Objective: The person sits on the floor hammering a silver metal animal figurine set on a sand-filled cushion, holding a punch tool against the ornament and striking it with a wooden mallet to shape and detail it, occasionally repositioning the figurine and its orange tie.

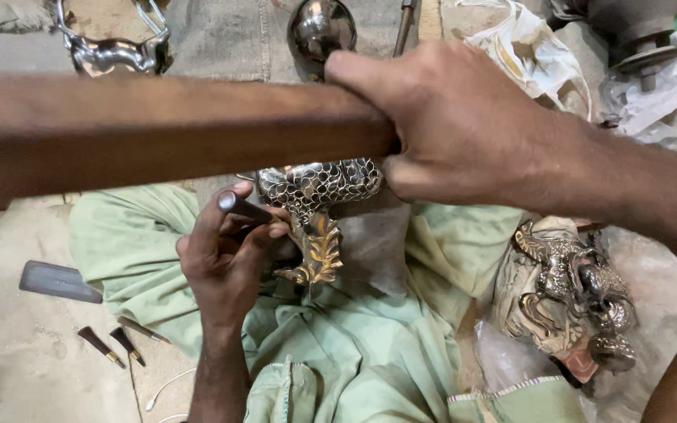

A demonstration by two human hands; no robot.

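**Two hands on one metal piece**

I count two hands, one wooden bar [158, 133], one punch [243, 207] and one ornate metal piece [315, 196] with a scaled silver body and a gold leaf tail. That piece is my landmark.

Below and left of it, three small chisels [119, 343] lie on the floor, with one flat dark blade [60, 280] above them. Right of it sits one heap of similar castings [581, 290]. Above it stand one round metal ball [321, 27] and one shiny bracket [111, 47].

My right hand [464, 125] reaches in from the right, fingers wrapped tight around the bar's end just above the piece. My left hand [225, 254] comes up from below, fingers closed on the punch, its tip touching the piece's left side.

The bar runs off the left edge and covers the piece's top. Green cloth [354, 345] lies under it. I cannot tell what supports the piece.
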